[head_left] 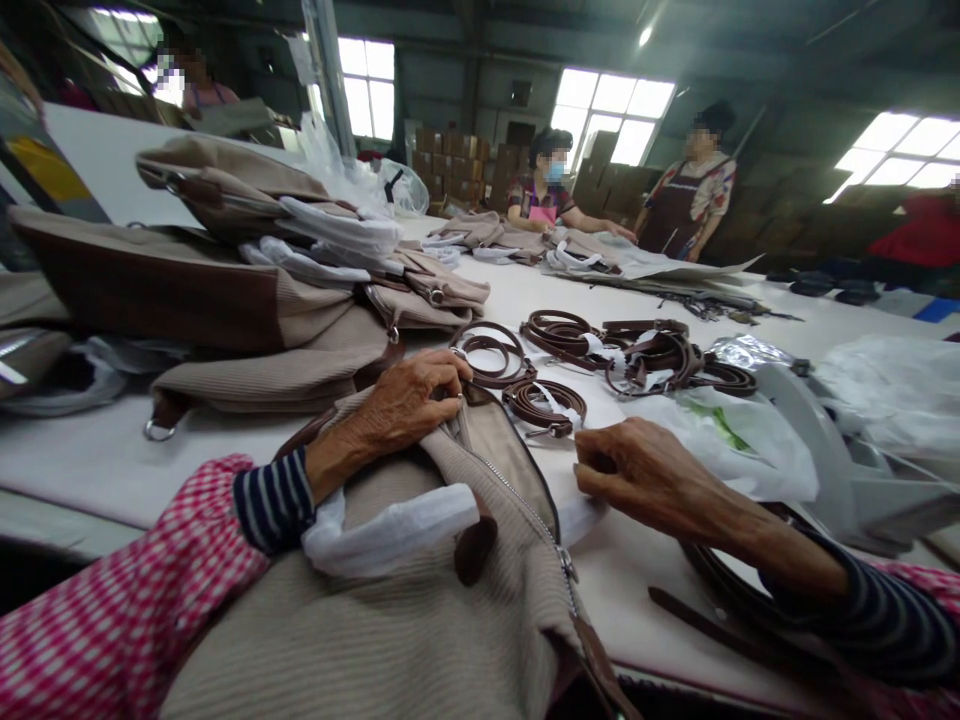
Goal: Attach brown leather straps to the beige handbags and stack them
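Observation:
A beige ribbed handbag (360,620) with brown trim lies in front of me, its top zipper (517,500) undone and the pale lining showing. My left hand (409,400) is closed on the bag's edge at the far end of the zipper. One bag handle (397,530), wrapped in white paper, arches over the near side below my left wrist. Past the opening, my right hand (637,465) is curled in a fist beside the far handle's white wrapping (581,518); whatever its fingers hold is hidden. The zipper slider (566,565) rests near the bag's right end.
More beige bags (247,270) are piled at the left. Coiled brown straps (547,405) lie beyond my hands, with clear plastic (750,440) and a grey tape dispenser (832,460) at right. A loose brown strap (720,630) lies under my right forearm. Co-workers (555,190) stand across the table.

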A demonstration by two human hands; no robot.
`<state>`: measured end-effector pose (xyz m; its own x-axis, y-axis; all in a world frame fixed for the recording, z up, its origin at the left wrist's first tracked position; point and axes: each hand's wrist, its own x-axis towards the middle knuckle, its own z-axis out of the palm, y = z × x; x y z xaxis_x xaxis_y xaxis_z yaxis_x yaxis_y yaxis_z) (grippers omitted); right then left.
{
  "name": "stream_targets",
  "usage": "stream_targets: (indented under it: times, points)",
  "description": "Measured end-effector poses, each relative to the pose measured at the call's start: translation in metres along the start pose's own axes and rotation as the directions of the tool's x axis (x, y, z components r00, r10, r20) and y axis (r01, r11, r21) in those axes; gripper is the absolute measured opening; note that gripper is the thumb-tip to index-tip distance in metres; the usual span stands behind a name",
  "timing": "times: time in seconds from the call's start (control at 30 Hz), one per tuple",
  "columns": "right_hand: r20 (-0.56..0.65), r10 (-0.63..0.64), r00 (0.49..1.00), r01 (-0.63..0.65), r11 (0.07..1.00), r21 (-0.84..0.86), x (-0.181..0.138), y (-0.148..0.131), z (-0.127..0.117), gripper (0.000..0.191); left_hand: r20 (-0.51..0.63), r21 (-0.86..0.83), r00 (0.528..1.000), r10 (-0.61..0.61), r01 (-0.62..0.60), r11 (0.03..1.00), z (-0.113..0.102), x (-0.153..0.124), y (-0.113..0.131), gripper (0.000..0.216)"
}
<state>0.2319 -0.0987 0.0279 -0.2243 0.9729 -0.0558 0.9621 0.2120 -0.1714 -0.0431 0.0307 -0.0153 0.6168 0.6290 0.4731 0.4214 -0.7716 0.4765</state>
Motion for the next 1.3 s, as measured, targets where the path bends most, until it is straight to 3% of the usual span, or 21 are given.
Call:
stream_targets:
  times: [0.4, 0.8, 1.0, 1.17, 1.3]
  points:
    - [-0.031, 0.058, 0.998, -0.059, 0.998, -0.016, -0.006, -0.002, -0.001, 0.026, 0.005, -0.004, 1.000, -0.001, 0.001, 1.000, 0.000, 0.000, -0.001, 0.010]
    - [0.016, 0.028, 0.999, -0.026, 0.997, -0.074, 0.003, 0.011, -0.002, 0.027, 0.009, -0.016, 1.000, -0.008, 0.008, 1.000, -0.001, -0.001, 0.001, 0.011]
    - [0.008, -0.013, 1.000, 0.013, 1.000, -0.003, 0.006, 0.017, -0.009, 0.028, 0.011, -0.016, 1.000, -0.022, 0.022, 1.000, -0.002, 0.000, 0.002, 0.011]
    - [-0.094, -0.027, 0.995, 0.035, 0.995, 0.088, 0.010, 0.021, -0.008, 0.017, -0.001, -0.035, 0.999, -0.034, 0.034, 0.999, -0.001, 0.001, 0.001, 0.010]
    - [-0.190, -0.069, 0.979, 0.086, 0.993, 0.083, 0.009, 0.024, -0.003, 0.025, 0.014, -0.029, 0.999, -0.036, 0.037, 0.999, -0.001, 0.001, 0.002, 0.012]
